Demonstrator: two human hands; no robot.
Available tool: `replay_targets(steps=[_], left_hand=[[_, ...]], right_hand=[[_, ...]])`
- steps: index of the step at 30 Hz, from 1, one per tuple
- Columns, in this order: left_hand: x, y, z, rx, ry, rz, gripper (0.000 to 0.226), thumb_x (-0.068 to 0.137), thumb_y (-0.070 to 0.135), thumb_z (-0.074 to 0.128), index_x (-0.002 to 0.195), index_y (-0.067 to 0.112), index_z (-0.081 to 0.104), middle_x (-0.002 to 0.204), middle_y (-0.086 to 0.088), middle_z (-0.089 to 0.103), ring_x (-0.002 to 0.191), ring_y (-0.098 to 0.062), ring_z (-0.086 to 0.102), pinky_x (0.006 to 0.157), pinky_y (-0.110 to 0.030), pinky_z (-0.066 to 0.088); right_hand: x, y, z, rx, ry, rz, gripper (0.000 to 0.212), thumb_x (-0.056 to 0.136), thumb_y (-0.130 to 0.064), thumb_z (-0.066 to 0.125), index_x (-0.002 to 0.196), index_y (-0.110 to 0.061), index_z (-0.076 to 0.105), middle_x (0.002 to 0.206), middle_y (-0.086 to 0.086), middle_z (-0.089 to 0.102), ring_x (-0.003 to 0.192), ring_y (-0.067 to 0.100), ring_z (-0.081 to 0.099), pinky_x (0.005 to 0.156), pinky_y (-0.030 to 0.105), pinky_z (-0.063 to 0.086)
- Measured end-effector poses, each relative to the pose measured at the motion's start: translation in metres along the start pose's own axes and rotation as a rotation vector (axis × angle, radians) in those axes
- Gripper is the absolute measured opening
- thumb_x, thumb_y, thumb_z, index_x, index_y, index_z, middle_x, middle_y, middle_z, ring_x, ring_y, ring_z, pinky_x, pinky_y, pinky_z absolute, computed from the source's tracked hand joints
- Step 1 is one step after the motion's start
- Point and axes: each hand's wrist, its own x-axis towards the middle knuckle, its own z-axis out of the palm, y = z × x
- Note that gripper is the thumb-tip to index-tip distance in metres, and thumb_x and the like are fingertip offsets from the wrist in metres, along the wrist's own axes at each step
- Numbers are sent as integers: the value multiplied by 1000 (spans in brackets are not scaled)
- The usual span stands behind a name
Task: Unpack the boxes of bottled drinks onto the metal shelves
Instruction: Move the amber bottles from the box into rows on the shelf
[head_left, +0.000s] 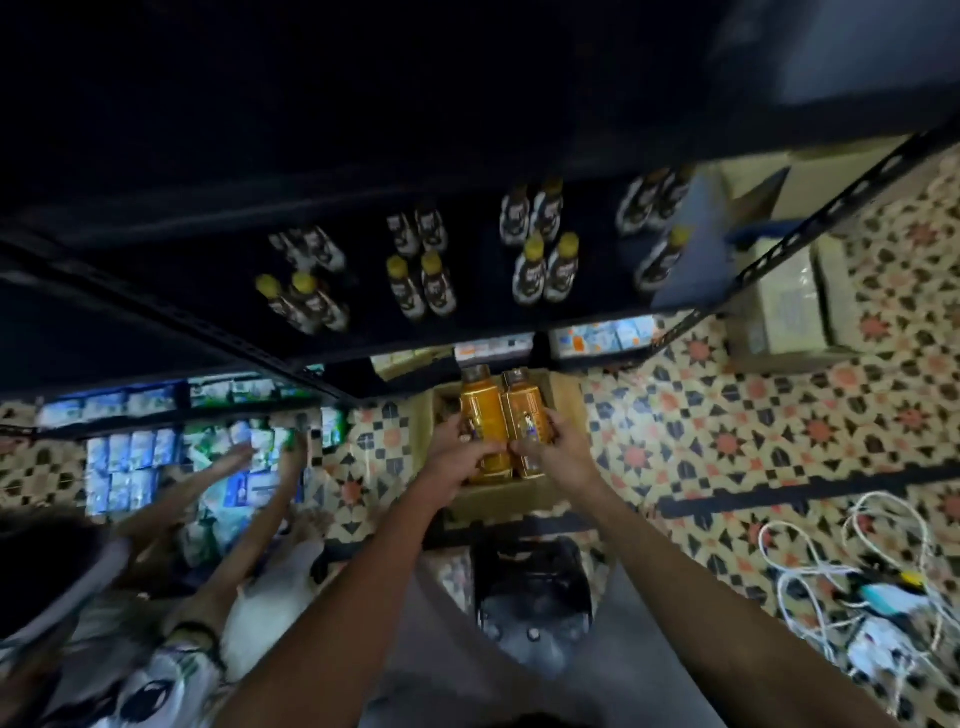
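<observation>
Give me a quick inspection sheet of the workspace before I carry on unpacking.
Surface: patterned tile floor; dark metal shelf above it.
Job's things: open cardboard box on the floor; two orange bottles held over it; yellow-capped bottles stand in pairs on the shelf.
Clutter: dark object on the floor near the box, kind unclear.
Hands: left hand grips the left orange bottle; right hand grips the right one.
Cables: white cables lie in loose loops on the floor to the right.
Surroundings: second person's arms reach toward blue and green packs at left; cardboard boxes beside the shelf's right end.
</observation>
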Motion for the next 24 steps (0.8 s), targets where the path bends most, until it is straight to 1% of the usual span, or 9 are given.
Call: replay_targets(steps=[2,4,6,8,12,15,18,21,24], left_hand=[[-27,23,-4,14,3,65,55,72,9,85,119,17,59,109,1,71,95,-11,69,74,-23,54],[-48,42,-8,10,3,125,51,70,9,87,112,21,61,111,-2,72,96,-13,70,81,-28,56],[-67,62,-11,10,12,187,47,70,10,87,106,26,61,107,0,73,97,-12,70,84,-30,56],[-83,81,-12,2,12,262,45,73,7,85,104,28,59,103,4,72,93,-8,69,80,-24,54],[-104,110,-14,-11,37,392,57,72,9,86,115,27,54,112,3,69,99,-10,68,89,-32,56],[-116,131,-18,-19,57,484,60,73,9,86,117,31,51,114,5,68,104,-12,67,93,-36,56],[-124,155,-26,-7,83,569,66,71,14,88,126,24,53,115,5,68,107,-12,66,95,-40,55],[-132,182,-35,13,112,655,72,70,18,88,132,24,51,119,6,67,109,-9,64,93,-33,55],[-145,213,-45,45,152,740,68,71,17,88,127,26,52,117,8,66,106,-5,64,82,-21,53]], right_hand=[[-25,-26,-6,13,0,-50,73,80,-19,82,144,-19,45,127,-1,65,110,14,65,92,32,56],[-45,-50,-12,14,19,-107,67,79,-16,83,137,-20,50,118,-3,68,106,12,67,89,29,56],[-65,-75,-18,3,44,-180,61,79,-13,83,130,-22,50,112,-9,66,100,4,64,81,20,51],[-79,-96,-27,-30,55,-254,63,77,-17,86,128,-22,49,112,-10,64,101,2,61,79,18,49],[-98,-131,-40,-135,102,-453,67,73,-22,90,126,-21,48,111,-10,61,100,3,60,76,13,48],[-110,-160,-47,-147,100,-526,70,72,-24,91,127,-23,48,111,-11,61,101,2,61,81,17,52],[-116,-189,-52,-147,94,-591,70,73,-21,91,128,-23,48,112,-11,62,102,2,62,84,18,53],[-123,-218,-53,-131,106,-668,65,73,-19,90,122,-28,48,111,-11,63,101,3,63,89,24,54],[-128,-250,-54,-144,114,-734,66,74,-18,89,124,-27,48,110,-13,61,99,-1,61,80,15,52]])
